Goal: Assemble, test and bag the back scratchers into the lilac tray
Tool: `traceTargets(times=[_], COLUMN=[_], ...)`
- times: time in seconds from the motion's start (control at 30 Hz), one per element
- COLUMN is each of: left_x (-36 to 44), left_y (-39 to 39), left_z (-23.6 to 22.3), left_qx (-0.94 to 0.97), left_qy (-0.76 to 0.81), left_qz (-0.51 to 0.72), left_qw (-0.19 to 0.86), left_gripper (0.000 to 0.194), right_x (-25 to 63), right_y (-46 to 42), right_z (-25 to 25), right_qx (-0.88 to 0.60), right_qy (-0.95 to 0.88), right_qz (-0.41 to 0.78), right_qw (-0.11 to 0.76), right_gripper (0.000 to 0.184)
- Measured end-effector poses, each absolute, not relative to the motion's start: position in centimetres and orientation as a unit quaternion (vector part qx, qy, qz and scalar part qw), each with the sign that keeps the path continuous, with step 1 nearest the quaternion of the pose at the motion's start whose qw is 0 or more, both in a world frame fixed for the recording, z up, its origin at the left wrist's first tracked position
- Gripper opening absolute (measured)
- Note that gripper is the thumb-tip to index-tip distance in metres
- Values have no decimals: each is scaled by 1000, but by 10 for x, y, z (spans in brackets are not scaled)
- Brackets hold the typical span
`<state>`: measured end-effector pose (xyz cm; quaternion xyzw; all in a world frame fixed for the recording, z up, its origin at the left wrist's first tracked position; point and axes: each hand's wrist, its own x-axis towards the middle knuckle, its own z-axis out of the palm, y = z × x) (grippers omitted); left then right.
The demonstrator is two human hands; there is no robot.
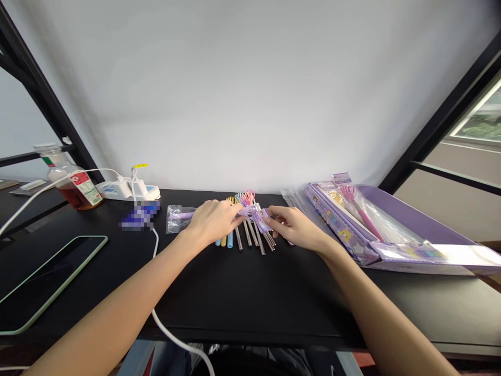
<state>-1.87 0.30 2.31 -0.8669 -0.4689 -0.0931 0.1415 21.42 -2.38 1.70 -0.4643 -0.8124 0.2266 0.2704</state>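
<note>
My left hand [213, 222] is closed around a purple back scratcher [247, 210], its claw end showing past my fingertips. A purple handle [182, 215] in a clear plastic sleeve [172, 224] sticks out on the other side of that hand, apparently of the same scratcher. My right hand [291, 225] pinches a small purple printed card [261, 220] beside the claw. Under and behind my hands lie several more back scratchers with pink, yellow and blue claws [248, 197]. Their metal rods [250, 236] and coloured handles [229, 240] point toward me, partly hidden by my left hand.
An open purple box [332, 222] at right holds a pink back scratcher [366, 214] in plastic. Clear sleeves [299, 201] lie beside it. At left are a phone [50, 277], a bottle [72, 183], a power strip [152, 193] and a white cable [168, 329] crossing the black table.
</note>
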Motion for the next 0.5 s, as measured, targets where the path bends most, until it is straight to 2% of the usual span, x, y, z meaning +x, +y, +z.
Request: traceTargets(times=[0.3,0.43,0.5], left_x=[-18,-20,-21], left_y=[0,1,2], left_z=[26,26,26], left_qx=[-870,-868,-867], left_qy=[-462,-464,-464], left_qz=[-104,-104,-111], left_qw=[139,140,140], left_gripper=[34,32,33], right_x=[216,220,221], right_y=[-21,-15,-15], right_z=[16,15,16], right_qx=[-460,-485,-482], right_qy=[-826,-794,-770], right_qz=[197,166,202], right_qw=[262,326,366], right_gripper=[30,30,30])
